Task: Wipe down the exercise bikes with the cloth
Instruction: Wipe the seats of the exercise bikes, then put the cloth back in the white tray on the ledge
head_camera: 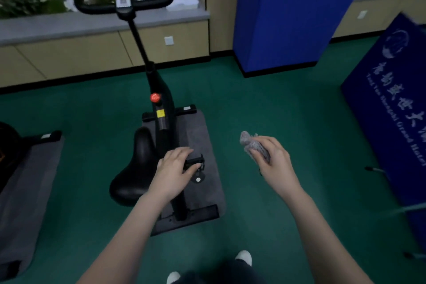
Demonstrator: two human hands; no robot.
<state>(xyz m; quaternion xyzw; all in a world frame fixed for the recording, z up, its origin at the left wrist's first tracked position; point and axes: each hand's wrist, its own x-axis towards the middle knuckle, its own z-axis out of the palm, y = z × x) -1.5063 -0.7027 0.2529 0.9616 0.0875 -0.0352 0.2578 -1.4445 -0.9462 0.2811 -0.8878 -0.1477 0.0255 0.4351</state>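
A black exercise bike (161, 99) stands in front of me on a grey mat (207, 150), with its saddle (133, 175) nearest and handlebars (124, 6) at the top. My left hand (174, 170) hovers with relaxed fingers just right of the saddle, above the bike's pedal (196, 162); whether it touches anything I cannot tell. My right hand (269, 159) is held out over the green floor to the right of the bike and grips a bunched grey cloth (251, 144).
A second bike's base (46, 137) and grey mat (25, 182) lie at the left. A blue padded pillar (288, 14) stands behind on the right, and a blue banner (391, 104) leans at the far right. Cabinets (92, 53) line the back wall. My shoes (243, 257) show below.
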